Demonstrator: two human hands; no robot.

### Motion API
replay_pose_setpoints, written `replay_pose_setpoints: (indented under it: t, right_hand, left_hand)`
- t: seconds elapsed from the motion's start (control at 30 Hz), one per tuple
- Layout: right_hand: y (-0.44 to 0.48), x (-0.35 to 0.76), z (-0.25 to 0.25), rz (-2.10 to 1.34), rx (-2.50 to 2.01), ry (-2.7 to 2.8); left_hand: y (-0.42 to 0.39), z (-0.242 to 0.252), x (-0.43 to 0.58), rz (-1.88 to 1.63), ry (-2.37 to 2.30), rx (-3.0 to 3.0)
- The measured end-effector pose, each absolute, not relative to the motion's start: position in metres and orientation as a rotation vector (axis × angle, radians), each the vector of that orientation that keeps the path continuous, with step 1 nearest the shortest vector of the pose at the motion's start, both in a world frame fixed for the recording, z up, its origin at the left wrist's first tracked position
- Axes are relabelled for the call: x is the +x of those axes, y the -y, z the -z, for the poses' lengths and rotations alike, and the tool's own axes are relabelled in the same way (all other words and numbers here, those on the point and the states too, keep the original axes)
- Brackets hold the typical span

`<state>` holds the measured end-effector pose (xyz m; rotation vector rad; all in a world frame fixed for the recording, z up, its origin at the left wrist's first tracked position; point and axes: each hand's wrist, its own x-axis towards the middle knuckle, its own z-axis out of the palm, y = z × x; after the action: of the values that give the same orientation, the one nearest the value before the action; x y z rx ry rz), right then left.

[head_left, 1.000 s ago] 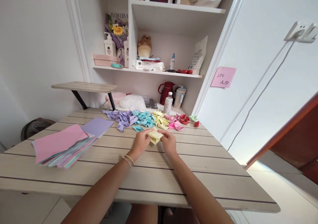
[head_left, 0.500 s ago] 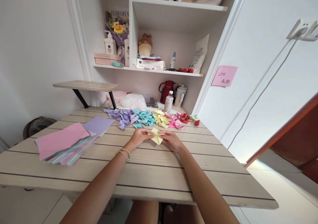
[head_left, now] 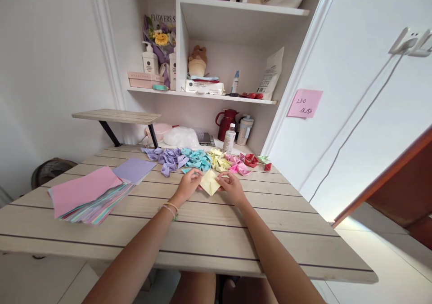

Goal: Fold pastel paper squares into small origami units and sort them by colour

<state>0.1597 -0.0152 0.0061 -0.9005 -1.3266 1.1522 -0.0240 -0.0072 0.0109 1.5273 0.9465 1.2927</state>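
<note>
A pale yellow sheet of origami paper (head_left: 209, 183), folded to a flat diamond with a crease down its middle, is held just above the table between both hands. My left hand (head_left: 189, 183) pinches its left corner. The fingers of my right hand (head_left: 232, 186) are closed on its right corner, thumb and forefinger on top. Right behind the hands lie folded paper pieces in colour groups: purple (head_left: 170, 159), turquoise (head_left: 198, 160), yellow (head_left: 220, 162), pink (head_left: 239, 165) and red (head_left: 250, 160).
A fanned stack of coloured paper (head_left: 87, 194) and a purple sheet (head_left: 135, 169) lie on the left of the slatted table (head_left: 189, 245). At the back stand a bottle (head_left: 229, 138), a dark red jug (head_left: 227, 123) and a tumbler (head_left: 245, 129). A small raised shelf (head_left: 116, 115) overhangs the back left.
The yellow paper has gone from a cross-like shape with raised flaps to a flat diamond. Both hands have shifted their grip slightly at its side corners.
</note>
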Motion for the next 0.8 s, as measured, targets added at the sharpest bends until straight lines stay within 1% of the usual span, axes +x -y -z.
replay_pose_setpoints:
  t: [0.1,0.33,0.5,0.67,0.8]
  right_hand:
    - [0.014,0.159,-0.004,-1.037,-0.944,1.478]
    - [0.016,0.160,-0.003,-0.675,-1.096,1.756]
    - [0.023,0.158,-0.009,-0.686,-1.099,1.825]
    - [0.025,0.156,-0.011,-0.704,-1.088,1.874]
    - [0.026,0.154,-0.010,-0.632,-1.078,1.905]
  left_hand:
    - [0.008,-0.014,-0.024,-1.304,-1.016,1.618]
    - [0.011,-0.011,-0.022,-1.236,-0.904,1.675]
    - [0.007,-0.007,-0.025,-1.179,-0.973,1.656]
    - [0.007,-0.006,-0.021,-1.151,-0.854,1.577]
    - [0.009,-0.003,-0.017,-1.138,-0.852,1.563]
